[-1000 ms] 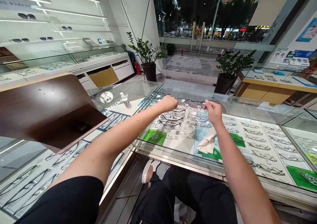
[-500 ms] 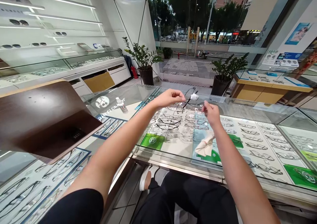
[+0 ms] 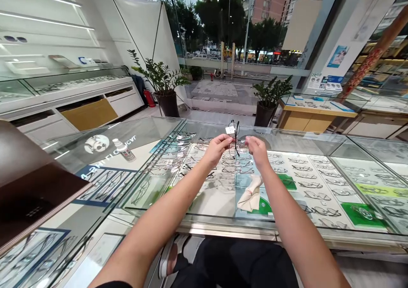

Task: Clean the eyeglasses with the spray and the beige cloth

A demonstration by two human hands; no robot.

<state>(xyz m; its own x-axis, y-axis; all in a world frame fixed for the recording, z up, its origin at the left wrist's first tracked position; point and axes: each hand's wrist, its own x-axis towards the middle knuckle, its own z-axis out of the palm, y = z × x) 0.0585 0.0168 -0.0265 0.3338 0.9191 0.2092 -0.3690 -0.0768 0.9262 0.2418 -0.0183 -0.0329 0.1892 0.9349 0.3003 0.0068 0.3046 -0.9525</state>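
I have a pair of black-framed glasses [image 3: 235,140] pinched between the thumb and fingers of my left hand [image 3: 217,148], held up above the glass counter [image 3: 223,222], about midway between its near and far edges. The frame stands on end rather than lying flat, with its thin dark parts reaching above and below my fingertips, and a small white tag [image 3: 230,130] shows at its upper part. My right hand [image 3: 259,151] is just beside the glasses, on their right, thumb and fingertips pressed together; I can't tell whether they pinch anything or touch the frame. Nearer to me, toward the near edge of the counter, a crumpled cream cloth [image 3: 249,196] lies on the glass beside my right forearm, partly over a green card [image 3: 264,206] seen through the top. Under the glass I see rows of eyeglass frames [image 3: 310,185] set out on pale trays, running toward the right end. Well off to my left, a small clear bottle [image 3: 124,150] with a white cap is on the counter, and nearer its left end there's a dark brown panel [image 3: 32,160]. Beyond the far edge are two potted plants [image 3: 164,84], one toward the left and one toward the right
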